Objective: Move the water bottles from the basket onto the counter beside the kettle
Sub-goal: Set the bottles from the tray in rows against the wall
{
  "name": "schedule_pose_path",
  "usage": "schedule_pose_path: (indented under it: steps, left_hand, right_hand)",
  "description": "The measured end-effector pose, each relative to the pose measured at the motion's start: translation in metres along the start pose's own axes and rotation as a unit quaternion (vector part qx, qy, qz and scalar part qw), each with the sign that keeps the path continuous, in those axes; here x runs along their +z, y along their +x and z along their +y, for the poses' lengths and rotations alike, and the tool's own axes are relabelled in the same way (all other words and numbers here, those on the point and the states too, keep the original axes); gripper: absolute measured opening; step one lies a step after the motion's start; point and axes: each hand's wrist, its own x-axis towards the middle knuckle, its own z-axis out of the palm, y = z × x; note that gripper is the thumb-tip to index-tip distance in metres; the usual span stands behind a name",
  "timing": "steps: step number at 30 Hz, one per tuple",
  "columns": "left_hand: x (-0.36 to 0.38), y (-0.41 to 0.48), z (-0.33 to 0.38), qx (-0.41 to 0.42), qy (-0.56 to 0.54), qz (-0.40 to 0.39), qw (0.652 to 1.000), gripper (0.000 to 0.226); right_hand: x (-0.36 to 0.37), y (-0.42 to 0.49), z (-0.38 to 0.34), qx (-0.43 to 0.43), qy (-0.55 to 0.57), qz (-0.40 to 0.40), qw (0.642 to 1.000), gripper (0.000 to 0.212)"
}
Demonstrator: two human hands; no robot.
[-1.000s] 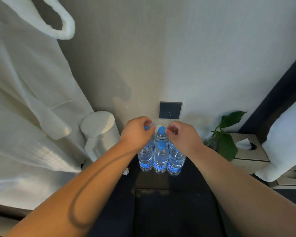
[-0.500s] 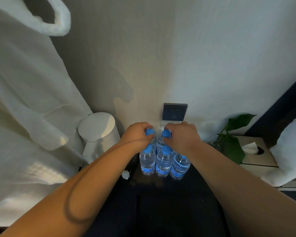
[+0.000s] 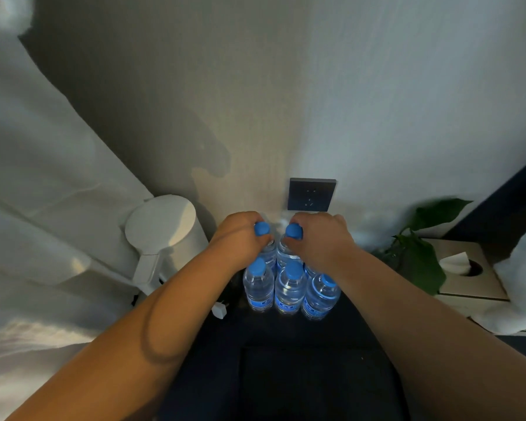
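Observation:
Several clear water bottles with blue caps and blue labels stand in a tight cluster on the dark counter [image 3: 286, 344] against the wall. Three form the front row [image 3: 289, 291]. My left hand [image 3: 240, 241] grips the neck of the back left bottle [image 3: 262, 230]. My right hand [image 3: 319, 241] grips the neck of the back bottle beside it [image 3: 293, 231]. A white kettle [image 3: 164, 235] stands just left of the cluster. No basket is in view.
A dark wall socket [image 3: 312, 194] sits above the bottles. A white plug [image 3: 219, 311] lies by the kettle's base. A green plant [image 3: 419, 256] and a tissue box [image 3: 468, 268] stand to the right. White robes hang at both sides.
Both hands have closed down around the necks of the two back bottles, whose caps now show above the fingers. The view has shifted slightly.

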Motion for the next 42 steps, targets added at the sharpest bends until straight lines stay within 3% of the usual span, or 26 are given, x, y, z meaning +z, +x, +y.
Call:
schedule_pose_path:
  steps: [16,30,42]
  left_hand:
    - [0.006,0.010,-0.008,0.035,-0.019,0.063,0.997,0.017]
    - [-0.002,0.012,-0.002,0.101,0.043,0.007,0.994,0.018]
    - [-0.004,0.007,0.000,0.083,0.055,-0.046,0.994,0.031]
  right_hand:
    - [0.000,0.016,0.004,-0.021,-0.008,0.003,1.000,0.025]
    - [-0.005,0.017,0.004,-0.015,-0.042,-0.035,0.998,0.019]
    - [-0.008,0.020,-0.001,0.002,-0.064,-0.046,0.997,0.026]
